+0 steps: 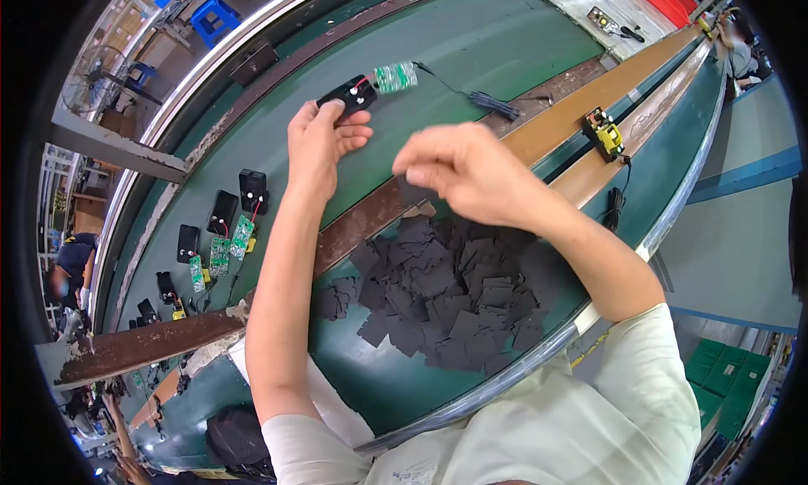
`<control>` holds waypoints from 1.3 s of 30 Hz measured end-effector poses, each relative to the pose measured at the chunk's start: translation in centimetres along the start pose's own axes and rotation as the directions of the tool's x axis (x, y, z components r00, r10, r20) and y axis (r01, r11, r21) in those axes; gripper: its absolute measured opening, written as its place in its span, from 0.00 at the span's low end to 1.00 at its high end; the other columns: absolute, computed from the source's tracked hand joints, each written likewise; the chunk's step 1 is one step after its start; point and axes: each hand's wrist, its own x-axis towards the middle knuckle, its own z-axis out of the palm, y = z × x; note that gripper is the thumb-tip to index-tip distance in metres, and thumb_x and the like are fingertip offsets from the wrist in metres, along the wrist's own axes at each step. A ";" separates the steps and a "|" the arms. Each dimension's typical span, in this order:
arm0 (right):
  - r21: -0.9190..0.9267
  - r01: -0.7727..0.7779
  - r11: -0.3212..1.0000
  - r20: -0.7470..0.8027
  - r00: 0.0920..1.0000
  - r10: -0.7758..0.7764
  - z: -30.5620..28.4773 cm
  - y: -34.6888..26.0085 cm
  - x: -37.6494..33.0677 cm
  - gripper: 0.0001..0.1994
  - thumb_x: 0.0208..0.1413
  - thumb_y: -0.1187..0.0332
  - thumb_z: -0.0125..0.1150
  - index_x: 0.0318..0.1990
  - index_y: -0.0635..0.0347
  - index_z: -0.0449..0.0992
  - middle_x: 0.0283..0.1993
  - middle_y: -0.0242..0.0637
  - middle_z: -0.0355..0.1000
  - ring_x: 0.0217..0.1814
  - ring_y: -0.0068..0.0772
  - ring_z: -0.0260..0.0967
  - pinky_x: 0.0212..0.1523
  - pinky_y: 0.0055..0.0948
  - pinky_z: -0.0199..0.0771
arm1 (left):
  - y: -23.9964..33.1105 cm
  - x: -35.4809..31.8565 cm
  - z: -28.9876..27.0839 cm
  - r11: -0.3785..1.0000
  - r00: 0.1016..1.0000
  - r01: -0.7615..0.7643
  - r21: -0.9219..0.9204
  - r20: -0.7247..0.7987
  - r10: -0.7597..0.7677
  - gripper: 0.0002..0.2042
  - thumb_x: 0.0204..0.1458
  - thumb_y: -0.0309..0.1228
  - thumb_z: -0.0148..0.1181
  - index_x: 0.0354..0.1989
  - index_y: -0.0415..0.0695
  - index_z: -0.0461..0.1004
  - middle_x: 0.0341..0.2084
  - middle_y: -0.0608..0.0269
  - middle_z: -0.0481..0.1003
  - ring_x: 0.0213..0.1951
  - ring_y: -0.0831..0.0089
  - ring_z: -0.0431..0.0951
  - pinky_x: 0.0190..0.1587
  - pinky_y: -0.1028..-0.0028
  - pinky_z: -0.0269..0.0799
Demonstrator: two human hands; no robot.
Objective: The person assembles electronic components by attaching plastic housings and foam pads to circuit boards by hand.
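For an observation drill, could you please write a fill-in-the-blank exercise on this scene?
The person's ____ hand holds a black case. The circuit board beside that case is mainly ____. Of that case and the pile of dark pieces, the ____ lies nearer the person's shirt.
Missing words: left; green; pile.

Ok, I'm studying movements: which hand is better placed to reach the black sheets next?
Probably the right hand: it is nearer the black sheets, while the left hand holds the black plastic casing.
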 end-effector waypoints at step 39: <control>0.525 -0.349 0.776 0.122 0.934 0.337 -4.6 0.6 1.4 0.22 0.72 0.47 0.52 0.40 0.58 0.81 0.29 0.31 0.78 0.21 0.17 0.70 0.21 0.19 0.64 | 2.4 -6.2 5.5 0.857 0.892 -0.449 0.252 0.185 0.413 0.11 0.69 0.29 0.60 0.56 0.41 0.75 0.28 0.60 0.81 0.24 0.79 0.80 0.21 0.83 0.69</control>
